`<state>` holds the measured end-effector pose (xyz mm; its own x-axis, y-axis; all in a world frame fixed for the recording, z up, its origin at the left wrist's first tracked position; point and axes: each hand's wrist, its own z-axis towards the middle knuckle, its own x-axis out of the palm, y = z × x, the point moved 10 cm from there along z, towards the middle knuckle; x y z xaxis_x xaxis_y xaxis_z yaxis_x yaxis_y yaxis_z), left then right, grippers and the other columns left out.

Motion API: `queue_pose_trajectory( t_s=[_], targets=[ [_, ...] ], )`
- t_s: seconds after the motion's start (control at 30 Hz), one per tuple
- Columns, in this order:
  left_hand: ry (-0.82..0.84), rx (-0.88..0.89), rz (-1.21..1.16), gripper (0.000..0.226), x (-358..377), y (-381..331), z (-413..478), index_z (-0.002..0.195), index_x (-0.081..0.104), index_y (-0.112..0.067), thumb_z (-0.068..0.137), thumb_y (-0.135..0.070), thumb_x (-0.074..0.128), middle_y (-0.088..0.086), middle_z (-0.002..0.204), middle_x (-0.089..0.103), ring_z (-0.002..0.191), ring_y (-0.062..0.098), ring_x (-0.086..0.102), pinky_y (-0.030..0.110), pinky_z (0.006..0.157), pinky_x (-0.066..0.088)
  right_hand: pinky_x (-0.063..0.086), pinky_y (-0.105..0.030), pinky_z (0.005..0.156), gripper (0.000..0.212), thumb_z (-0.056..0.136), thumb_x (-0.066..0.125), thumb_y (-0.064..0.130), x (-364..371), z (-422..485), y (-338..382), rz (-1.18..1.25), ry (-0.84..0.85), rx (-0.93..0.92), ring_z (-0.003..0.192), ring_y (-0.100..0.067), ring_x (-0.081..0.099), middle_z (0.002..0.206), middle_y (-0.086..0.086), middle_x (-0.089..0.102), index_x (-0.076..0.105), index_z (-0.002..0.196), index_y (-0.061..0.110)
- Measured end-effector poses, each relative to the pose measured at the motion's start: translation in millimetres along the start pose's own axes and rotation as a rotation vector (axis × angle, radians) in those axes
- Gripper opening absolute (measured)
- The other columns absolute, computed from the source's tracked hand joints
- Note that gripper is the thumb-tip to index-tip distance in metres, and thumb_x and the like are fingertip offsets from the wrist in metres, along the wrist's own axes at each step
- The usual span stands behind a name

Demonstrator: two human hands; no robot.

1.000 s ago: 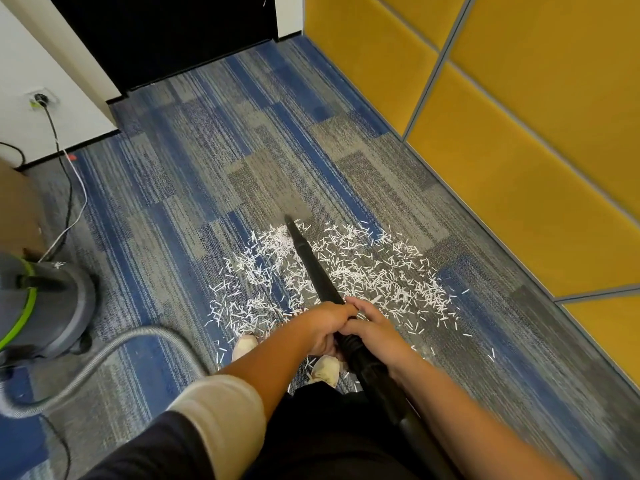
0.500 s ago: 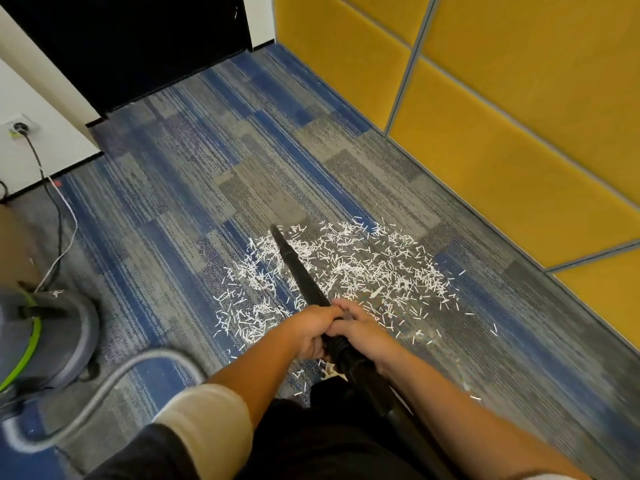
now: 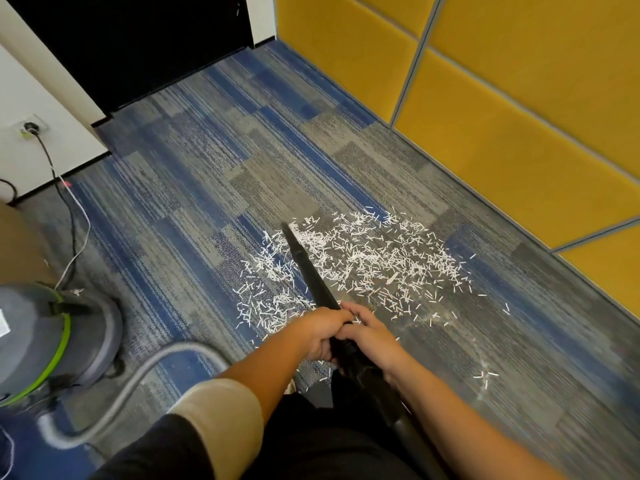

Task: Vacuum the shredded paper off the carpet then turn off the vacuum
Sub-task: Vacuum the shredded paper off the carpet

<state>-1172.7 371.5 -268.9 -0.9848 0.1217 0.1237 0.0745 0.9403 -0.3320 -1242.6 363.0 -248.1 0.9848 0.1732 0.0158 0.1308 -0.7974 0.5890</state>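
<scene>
Left hand (image 3: 320, 332) and right hand (image 3: 373, 338) keep gripping the black tapered nozzle (image 3: 308, 268); the white shredded paper (image 3: 381, 258) looks undiminished, so vacuuming has barely begun.

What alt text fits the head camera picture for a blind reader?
The left hand and right hand grip a black vacuum nozzle, its tip in a patch of shredded paper on blue-grey carpet. A grey vacuum and hose sit at the left; yellow wall panels line the right.
</scene>
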Motion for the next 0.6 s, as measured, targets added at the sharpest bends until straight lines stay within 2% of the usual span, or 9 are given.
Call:
queue_pose_trajectory(
  t_s=[0.1, 0.13, 0.27, 0.47, 0.6],
  targets=[
    [0.002, 0.019, 0.021, 0.01, -3, 7, 4, 0.085, 0.052, -0.01, 0.094, -0.014, 0.048, 0.014, 0.079, 0.06, 0.075, 0.028, 0.062, 0.042, 0.078, 0.053, 0.049, -0.018, 0.047, 0.053, 0.083, 0.058, -0.005, 5, -6, -6, 0.022, -0.015, -0.005, 0.065, -0.015, 0.059, 0.084, -0.006, 0.061, 0.05, 0.13, 0.019],
    [0.004, 0.016, 0.029, 0.009, -4, 9, 4, 0.085, 0.052, -0.01, 0.093, -0.013, 0.049, 0.014, 0.08, 0.06, 0.074, 0.027, 0.063, 0.041, 0.079, 0.053, 0.048, -0.015, 0.046, 0.052, 0.084, 0.057, -0.005, 5, -8, -7, 0.021, -0.023, -0.013, 0.065, -0.012, 0.059, 0.083, -0.003, 0.06, 0.05, 0.13, 0.018],
    [0.039, -0.002, 0.054, 0.012, -5, 11, -1, 0.085, 0.052, -0.01, 0.095, -0.014, 0.047, 0.013, 0.077, 0.061, 0.063, 0.023, 0.062, 0.033, 0.062, 0.052, 0.046, -0.013, 0.044, 0.052, 0.084, 0.056, -0.005, 9, -12, -8, 0.04, -0.033, -0.01, 0.064, -0.011, 0.058, 0.081, -0.002, 0.06, 0.05, 0.13, 0.018],
    [0.058, -0.005, 0.066, 0.014, 2, 11, -2, 0.086, 0.05, -0.011, 0.098, -0.017, 0.043, 0.014, 0.08, 0.061, 0.068, 0.025, 0.061, 0.038, 0.065, 0.051, 0.051, -0.022, 0.05, 0.054, 0.082, 0.057, -0.005, 4, -13, -10, 0.033, -0.052, -0.003, 0.063, -0.018, 0.059, 0.082, -0.007, 0.062, 0.051, 0.13, 0.019],
    [0.042, 0.007, 0.053, 0.016, 7, 2, -2, 0.087, 0.049, -0.012, 0.099, -0.02, 0.042, 0.012, 0.076, 0.059, 0.062, 0.023, 0.06, 0.033, 0.055, 0.049, 0.052, -0.025, 0.054, 0.053, 0.082, 0.059, -0.003, -4, -10, -3, 0.033, -0.029, -0.005, 0.065, -0.02, 0.06, 0.084, -0.009, 0.062, 0.052, 0.129, 0.022]
  ],
)
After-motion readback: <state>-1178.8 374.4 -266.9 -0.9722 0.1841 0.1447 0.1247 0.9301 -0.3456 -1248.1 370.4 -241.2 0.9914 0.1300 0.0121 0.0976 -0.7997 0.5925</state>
